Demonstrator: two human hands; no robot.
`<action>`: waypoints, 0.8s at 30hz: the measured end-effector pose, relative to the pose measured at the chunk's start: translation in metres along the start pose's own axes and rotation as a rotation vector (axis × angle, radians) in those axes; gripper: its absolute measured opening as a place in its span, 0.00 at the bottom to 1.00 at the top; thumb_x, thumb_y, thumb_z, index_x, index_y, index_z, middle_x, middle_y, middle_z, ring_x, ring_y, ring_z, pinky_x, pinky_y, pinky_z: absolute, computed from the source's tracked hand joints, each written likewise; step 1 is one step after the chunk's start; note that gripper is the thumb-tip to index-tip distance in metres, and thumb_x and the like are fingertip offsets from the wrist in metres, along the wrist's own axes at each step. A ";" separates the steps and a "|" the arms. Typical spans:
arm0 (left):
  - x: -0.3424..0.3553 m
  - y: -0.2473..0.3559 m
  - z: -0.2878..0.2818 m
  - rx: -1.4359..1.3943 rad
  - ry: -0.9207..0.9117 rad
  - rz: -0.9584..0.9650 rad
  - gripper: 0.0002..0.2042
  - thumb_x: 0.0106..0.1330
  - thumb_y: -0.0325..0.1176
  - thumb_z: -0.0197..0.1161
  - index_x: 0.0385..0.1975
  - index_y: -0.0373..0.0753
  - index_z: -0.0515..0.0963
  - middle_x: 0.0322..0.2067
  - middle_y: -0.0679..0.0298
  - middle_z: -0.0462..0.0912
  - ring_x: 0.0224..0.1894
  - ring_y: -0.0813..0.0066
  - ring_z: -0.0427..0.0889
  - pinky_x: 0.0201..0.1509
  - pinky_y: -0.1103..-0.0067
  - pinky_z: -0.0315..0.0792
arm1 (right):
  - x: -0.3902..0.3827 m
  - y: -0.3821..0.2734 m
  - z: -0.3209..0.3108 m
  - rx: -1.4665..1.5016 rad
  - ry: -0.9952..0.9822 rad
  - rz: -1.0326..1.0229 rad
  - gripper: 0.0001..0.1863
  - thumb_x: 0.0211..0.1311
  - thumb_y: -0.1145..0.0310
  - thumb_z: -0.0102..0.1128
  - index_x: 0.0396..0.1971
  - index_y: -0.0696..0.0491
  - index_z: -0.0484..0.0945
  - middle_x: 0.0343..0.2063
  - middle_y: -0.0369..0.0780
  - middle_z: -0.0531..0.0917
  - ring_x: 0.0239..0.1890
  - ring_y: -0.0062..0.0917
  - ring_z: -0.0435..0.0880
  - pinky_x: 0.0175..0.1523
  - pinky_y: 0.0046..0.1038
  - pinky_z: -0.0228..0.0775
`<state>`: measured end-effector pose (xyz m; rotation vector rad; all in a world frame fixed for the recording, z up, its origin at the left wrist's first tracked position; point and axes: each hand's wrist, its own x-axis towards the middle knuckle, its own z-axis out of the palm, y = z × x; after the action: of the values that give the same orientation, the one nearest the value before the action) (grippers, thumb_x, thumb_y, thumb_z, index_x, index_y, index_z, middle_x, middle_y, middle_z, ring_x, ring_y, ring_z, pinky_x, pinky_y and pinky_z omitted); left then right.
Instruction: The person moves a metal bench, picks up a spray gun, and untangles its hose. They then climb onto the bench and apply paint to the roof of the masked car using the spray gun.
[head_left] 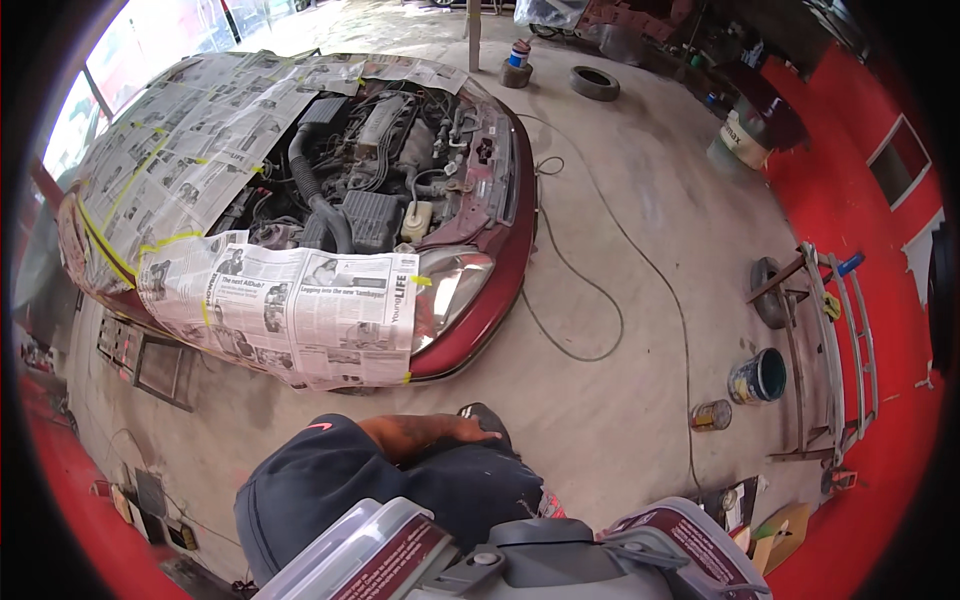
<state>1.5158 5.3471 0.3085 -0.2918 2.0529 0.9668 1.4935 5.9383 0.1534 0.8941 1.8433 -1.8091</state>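
My left hand (474, 429) lies low across my dark-clothed leg, close to a black shoe (487, 420). Its fingers look laid out flat, and nothing shows in them. My right hand is out of sight. In front of me, to the left, stands a dark red car (521, 215) with its engine bay (375, 150) uncovered. Newspaper sheets (290, 310) cover its near fender and its windshield side, held by strips of yellow tape (105, 240). The headlight (455, 285) is left bare, apart from my hand.
A hose (640, 255) loops over the concrete floor. To the right are a dark bucket (757, 377), a tin can (711, 415) and a metal rack (838, 350) beside a red wall. Tires (594, 84) lie farther back. A grey respirator (540, 560) fills the lower edge.
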 end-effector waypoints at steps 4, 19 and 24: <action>0.042 0.086 -0.064 -0.347 -0.324 0.152 0.42 0.63 0.67 0.43 0.63 0.32 0.60 0.60 0.49 0.66 0.64 0.57 0.64 0.66 0.68 0.57 | 0.055 -0.261 0.121 -0.113 0.044 -0.114 0.19 0.61 0.62 0.51 0.51 0.47 0.68 0.43 0.38 0.76 0.43 0.30 0.76 0.40 0.33 0.67; 0.232 0.396 -0.321 0.006 -0.189 0.589 0.29 0.65 0.51 0.55 0.58 0.34 0.67 0.53 0.49 0.74 0.56 0.57 0.73 0.61 0.71 0.64 | 0.280 -0.334 0.215 -0.319 -0.150 0.309 0.27 0.63 0.58 0.52 0.60 0.49 0.63 0.50 0.38 0.73 0.45 0.27 0.75 0.43 0.30 0.68; 0.354 0.432 -0.397 0.019 0.062 0.502 0.29 0.63 0.51 0.57 0.56 0.35 0.69 0.52 0.48 0.75 0.54 0.53 0.75 0.59 0.69 0.67 | 0.378 -0.407 0.215 -0.411 -0.243 0.310 0.28 0.64 0.55 0.52 0.62 0.50 0.61 0.53 0.39 0.72 0.48 0.29 0.75 0.46 0.32 0.67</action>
<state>0.8406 5.3978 0.4109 0.2213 2.2401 1.2427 0.9134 5.8056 0.1745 0.7202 1.7200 -1.2319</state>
